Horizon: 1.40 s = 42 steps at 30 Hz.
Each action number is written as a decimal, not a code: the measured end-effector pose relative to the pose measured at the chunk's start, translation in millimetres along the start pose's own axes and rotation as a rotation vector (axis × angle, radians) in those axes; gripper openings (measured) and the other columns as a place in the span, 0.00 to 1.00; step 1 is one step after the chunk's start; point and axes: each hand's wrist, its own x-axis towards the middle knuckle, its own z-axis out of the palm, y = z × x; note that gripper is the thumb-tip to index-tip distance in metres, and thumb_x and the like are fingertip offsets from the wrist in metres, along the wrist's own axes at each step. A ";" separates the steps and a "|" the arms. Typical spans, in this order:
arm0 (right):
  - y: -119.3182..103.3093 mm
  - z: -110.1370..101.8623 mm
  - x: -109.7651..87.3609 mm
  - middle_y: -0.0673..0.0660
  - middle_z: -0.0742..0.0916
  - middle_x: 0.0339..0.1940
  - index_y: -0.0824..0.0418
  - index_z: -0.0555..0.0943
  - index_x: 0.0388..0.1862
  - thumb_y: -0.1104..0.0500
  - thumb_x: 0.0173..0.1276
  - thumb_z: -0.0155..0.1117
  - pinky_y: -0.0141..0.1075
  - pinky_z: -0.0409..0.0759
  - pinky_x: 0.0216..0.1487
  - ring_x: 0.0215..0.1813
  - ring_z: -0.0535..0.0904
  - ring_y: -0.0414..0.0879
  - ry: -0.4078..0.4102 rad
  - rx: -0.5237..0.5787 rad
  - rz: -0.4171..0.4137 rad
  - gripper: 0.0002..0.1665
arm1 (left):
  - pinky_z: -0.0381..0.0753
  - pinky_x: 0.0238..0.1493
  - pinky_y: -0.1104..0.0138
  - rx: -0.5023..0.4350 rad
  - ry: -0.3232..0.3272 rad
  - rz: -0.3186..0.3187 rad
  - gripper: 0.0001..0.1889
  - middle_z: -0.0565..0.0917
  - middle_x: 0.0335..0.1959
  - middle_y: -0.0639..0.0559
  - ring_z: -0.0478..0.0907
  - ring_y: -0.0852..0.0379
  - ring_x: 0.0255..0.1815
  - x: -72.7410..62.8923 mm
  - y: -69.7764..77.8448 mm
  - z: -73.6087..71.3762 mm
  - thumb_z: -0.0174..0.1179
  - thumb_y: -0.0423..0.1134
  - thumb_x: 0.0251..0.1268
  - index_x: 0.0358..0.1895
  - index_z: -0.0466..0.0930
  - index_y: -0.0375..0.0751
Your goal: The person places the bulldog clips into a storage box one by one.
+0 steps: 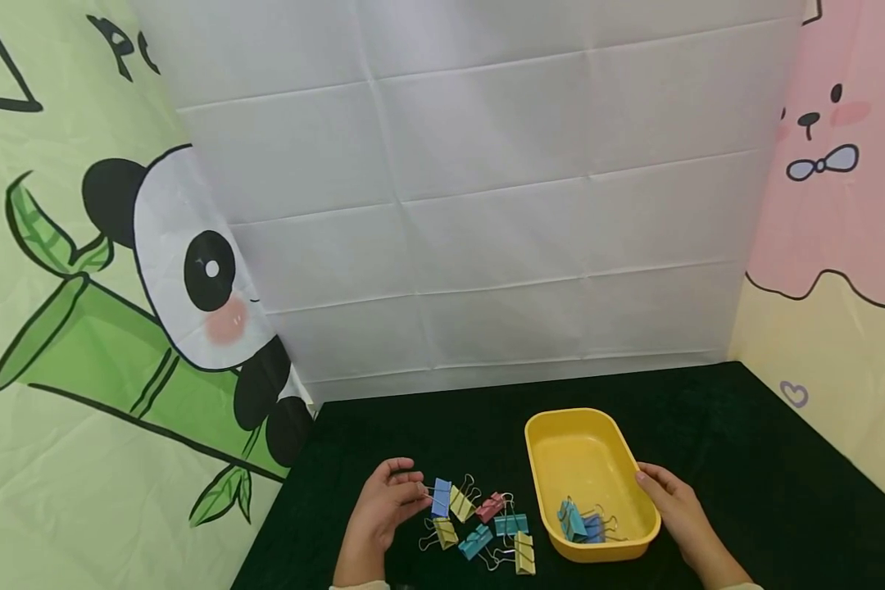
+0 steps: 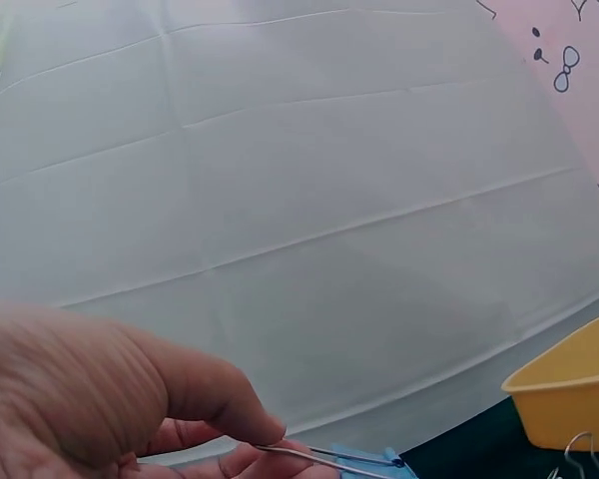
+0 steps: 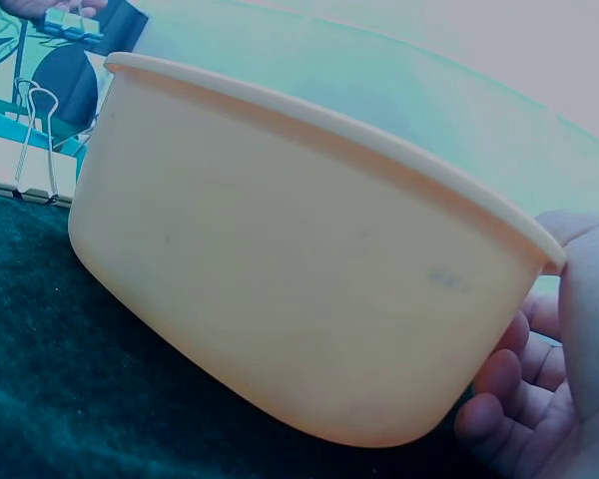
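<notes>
A dark green cloth-covered tabletop [image 1: 745, 467] bears a yellow rectangular plastic tray [image 1: 583, 451]. The right hand [image 1: 678, 510] grips it between thumb and fingers on its right side. Left of the tray, the left hand [image 1: 385, 504] pinches a light-blue metal binder clip [image 1: 441, 497] by its wire. Three yellow clips [image 1: 462, 503], two teal clips [image 1: 475, 542] and a red clip [image 1: 491, 506] lie close by; another teal one and a darker-blue clip [image 1: 593, 528] lie inside the tray.

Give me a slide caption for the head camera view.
Left hand pinches a blue binder clip near loose clips; right hand holds a yellow tray with teal and blue clips inside.
</notes>
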 end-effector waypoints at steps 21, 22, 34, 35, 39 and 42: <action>2.2 -0.5 -1.2 0.71 0.74 0.69 0.69 0.64 0.74 0.34 0.77 0.50 0.41 0.85 0.49 0.51 0.83 0.48 0.010 0.009 -0.005 0.45 | 0.88 0.43 0.58 0.011 -0.091 0.141 0.25 0.78 0.46 0.40 0.84 0.51 0.37 24.6 -1.9 85.9 0.61 0.22 0.64 0.62 0.64 0.33; 2.1 -0.4 -1.3 0.71 0.74 0.69 0.69 0.64 0.73 0.34 0.77 0.50 0.41 0.85 0.49 0.51 0.83 0.48 0.010 0.011 -0.006 0.45 | 0.88 0.43 0.59 0.020 -0.088 0.145 0.25 0.78 0.46 0.40 0.84 0.51 0.37 24.4 -3.1 91.6 0.61 0.22 0.64 0.62 0.64 0.33; -0.1 1.7 -2.0 0.72 0.75 0.67 0.69 0.65 0.72 0.35 0.77 0.51 0.40 0.85 0.48 0.50 0.83 0.48 0.029 0.006 -0.005 0.44 | 0.88 0.44 0.60 -0.007 -0.144 0.128 0.24 0.79 0.44 0.40 0.85 0.47 0.39 23.1 -5.1 139.3 0.64 0.22 0.62 0.59 0.66 0.36; -0.2 1.9 -2.2 0.72 0.75 0.68 0.69 0.65 0.73 0.35 0.77 0.51 0.41 0.85 0.48 0.50 0.83 0.48 0.029 0.005 -0.006 0.44 | 0.88 0.44 0.60 -0.011 -0.148 0.125 0.24 0.79 0.45 0.39 0.85 0.46 0.40 23.0 -4.4 141.8 0.64 0.22 0.62 0.58 0.66 0.36; -0.9 2.9 -2.9 0.71 0.76 0.67 0.69 0.65 0.73 0.35 0.77 0.51 0.41 0.85 0.48 0.50 0.83 0.49 0.027 0.006 -0.011 0.44 | 0.88 0.43 0.60 -0.013 -0.161 0.113 0.25 0.79 0.45 0.39 0.85 0.48 0.38 23.1 -3.8 150.0 0.65 0.22 0.61 0.58 0.67 0.36; -1.3 3.6 -3.0 0.70 0.76 0.67 0.68 0.65 0.73 0.35 0.77 0.51 0.41 0.85 0.47 0.50 0.83 0.49 0.027 0.009 -0.011 0.44 | 0.88 0.43 0.60 -0.016 -0.183 0.121 0.24 0.78 0.44 0.41 0.84 0.51 0.36 23.0 -4.1 155.0 0.65 0.22 0.61 0.58 0.66 0.35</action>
